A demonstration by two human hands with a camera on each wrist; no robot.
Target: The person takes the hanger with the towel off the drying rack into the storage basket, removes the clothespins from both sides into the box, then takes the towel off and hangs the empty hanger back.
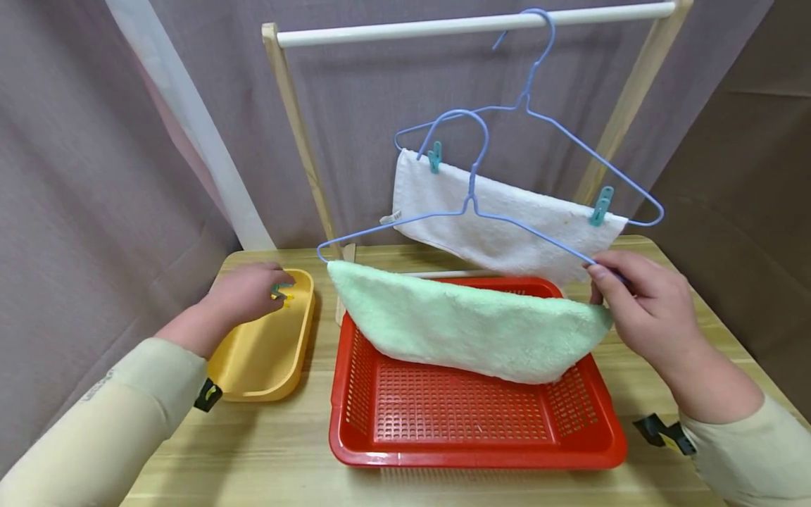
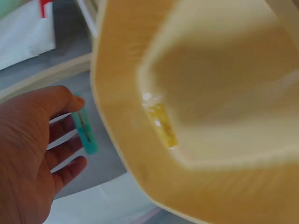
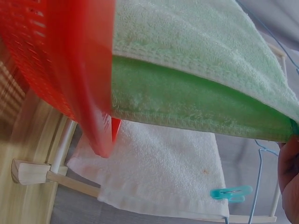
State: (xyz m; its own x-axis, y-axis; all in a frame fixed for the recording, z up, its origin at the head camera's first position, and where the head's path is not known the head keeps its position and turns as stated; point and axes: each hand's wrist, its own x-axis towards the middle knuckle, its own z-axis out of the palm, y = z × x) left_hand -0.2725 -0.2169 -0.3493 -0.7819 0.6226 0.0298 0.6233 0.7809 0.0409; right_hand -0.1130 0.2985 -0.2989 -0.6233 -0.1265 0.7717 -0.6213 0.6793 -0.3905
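Note:
My left hand (image 1: pixel 250 290) is over the far end of a yellow tray (image 1: pixel 304 338), pinching a teal clothespin (image 2: pixel 84 129) between thumb and fingers. A yellow clothespin (image 2: pixel 163 126) lies inside that tray. On the other side, my right hand (image 1: pixel 655 310) grips the right end of a blue wire hanger (image 1: pixel 472 186) together with the corner of a folded mint-green towel (image 1: pixel 469 324). The towel hangs over the hanger's lower bar, above a red basket (image 1: pixel 475 458); its right corner is partly hidden by the fingers.
Behind stands a wooden rack with a white rod (image 1: pixel 405 29). A second blue hanger (image 1: pixel 526 98) hangs from it, with a white towel (image 1: pixel 494 218) held by teal clothespins (image 1: pixel 602 205). Everything stands on a wooden table (image 1: pixel 285 451), with grey curtain behind.

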